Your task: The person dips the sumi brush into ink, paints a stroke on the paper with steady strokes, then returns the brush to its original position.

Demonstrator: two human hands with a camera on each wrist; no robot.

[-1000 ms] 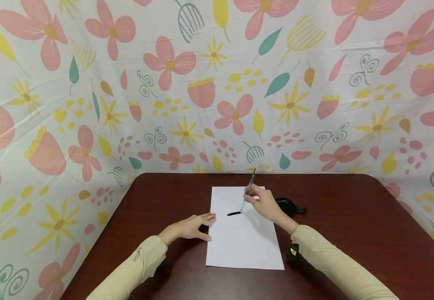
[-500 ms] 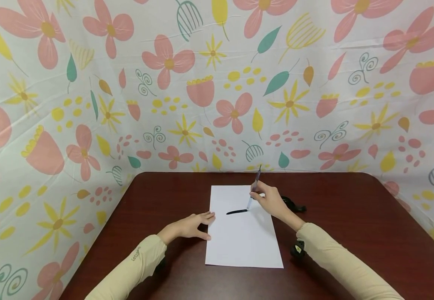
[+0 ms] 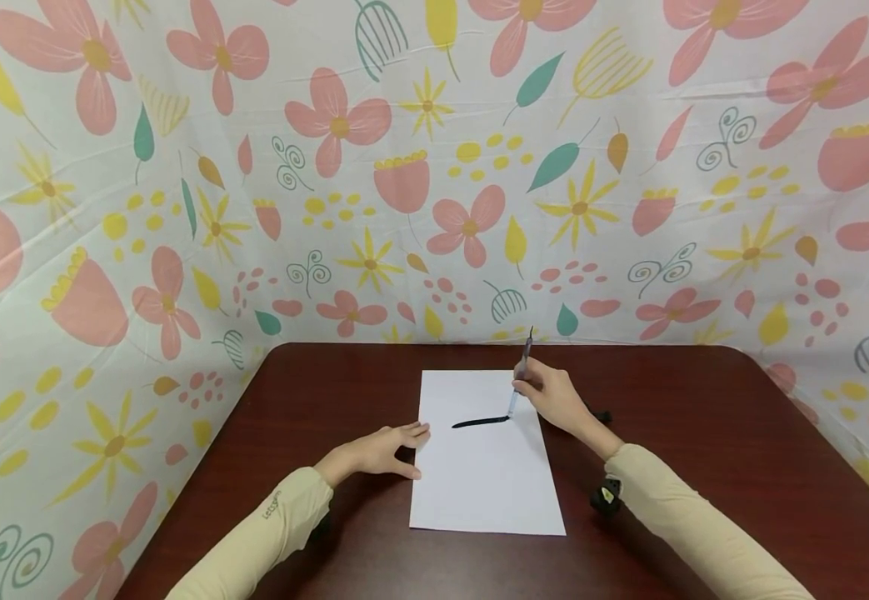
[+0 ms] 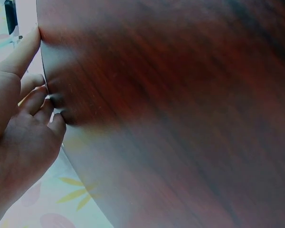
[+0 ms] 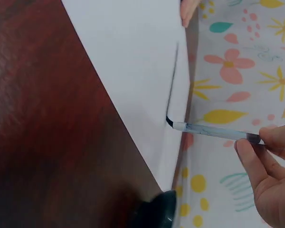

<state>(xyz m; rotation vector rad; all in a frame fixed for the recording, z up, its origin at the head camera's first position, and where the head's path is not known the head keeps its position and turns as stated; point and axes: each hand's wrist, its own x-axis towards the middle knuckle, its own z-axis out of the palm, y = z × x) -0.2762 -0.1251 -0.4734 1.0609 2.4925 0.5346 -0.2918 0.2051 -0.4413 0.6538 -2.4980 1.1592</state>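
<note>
A sheet of white paper [image 3: 482, 483] lies on the dark wooden table, bearing one black, nearly horizontal stroke [image 3: 479, 422]. My right hand [image 3: 554, 398] pinches a slim brush [image 3: 516, 392] with a clear barrel between thumb and fingers. The brush stands nearly upright, its dark tip [image 5: 169, 121] bent against the paper at the stroke's right end. My left hand [image 3: 382, 452] rests at the paper's left edge with fingers spread and fingertips on the sheet. In the left wrist view the left hand [image 4: 28, 114] shows its relaxed fingers along the edge.
A black object [image 5: 156, 211] sits just right of the paper, mostly hidden behind the right hand in the head view. The reddish-brown table [image 3: 329, 375] reaches back to a flower-patterned cloth [image 3: 419, 208] hanging behind and at the sides.
My right hand has moved right with the brush, and the black stroke has grown longer to the right. The left hand has stayed at the paper's edge.
</note>
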